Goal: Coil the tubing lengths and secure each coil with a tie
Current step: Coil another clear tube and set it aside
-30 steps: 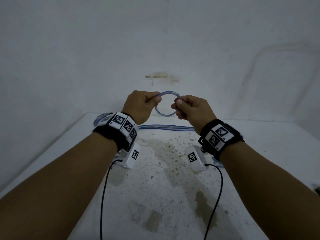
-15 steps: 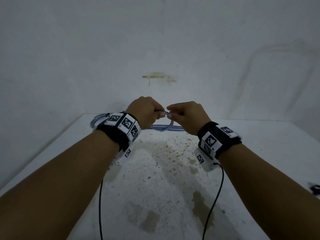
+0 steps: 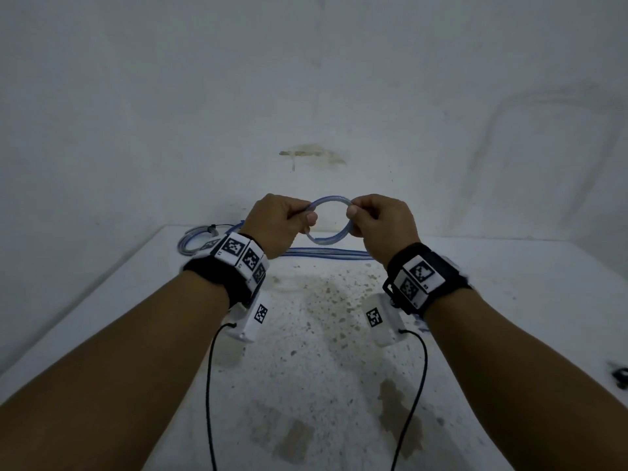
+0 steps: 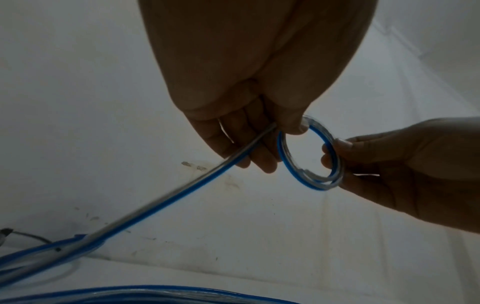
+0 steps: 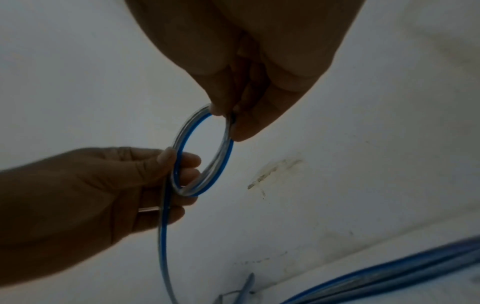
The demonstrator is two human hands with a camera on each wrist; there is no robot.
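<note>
A small coil of clear tubing with a blue stripe (image 3: pixel 328 220) is held upright in the air between both hands, above the far part of the white table (image 3: pixel 509 300). My left hand (image 3: pixel 302 217) grips the coil's left side, thumb on top. The tubing's loose tail (image 4: pixel 155 205) passes through the left hand's fingers (image 4: pixel 249 148) and runs down to the table. My right hand (image 3: pixel 356 212) pinches the coil's right side between thumb and fingers (image 5: pixel 241 131). The coil (image 5: pixel 202 154) shows about two turns.
More blue-striped tubing lengths (image 3: pixel 326 253) lie along the table's far edge by the wall. A tied coil (image 3: pixel 195 237) sits at the back left corner. A small dark object (image 3: pixel 620 373) lies at the right edge. The tabletop is stained in the middle.
Half a second ago the hands were lower and close together with the coil tipped flat. Now they are raised and apart, and the coil stands upright as an open ring.
</note>
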